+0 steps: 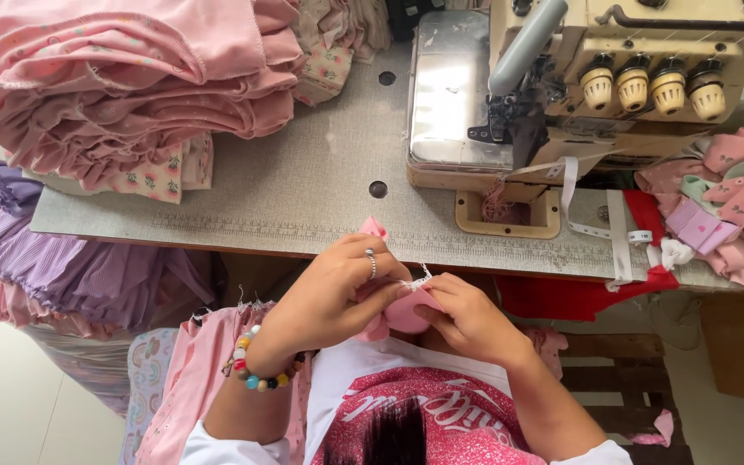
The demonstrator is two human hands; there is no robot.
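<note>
Both hands meet just below the table's front edge, pinching a small pink fabric piece (393, 317). My left hand (337, 293), with a ring and a beaded bracelet, grips the piece from the left; a pink corner (374, 227) sticks up above its fingers. My right hand (467, 314) pinches the piece's right side, where a short white thread tuft (421, 277) pokes out between the fingertips. More pink cloth (204, 379) lies over my lap.
A beige overlock sewing machine (579, 86) with thread-tension knobs stands at the table's back right. A tall stack of folded pink fabric (131, 77) fills the back left of the grey table (303, 189). Purple ruffled cloth (62, 267) hangs at left; pink scraps (725, 207) pile at right.
</note>
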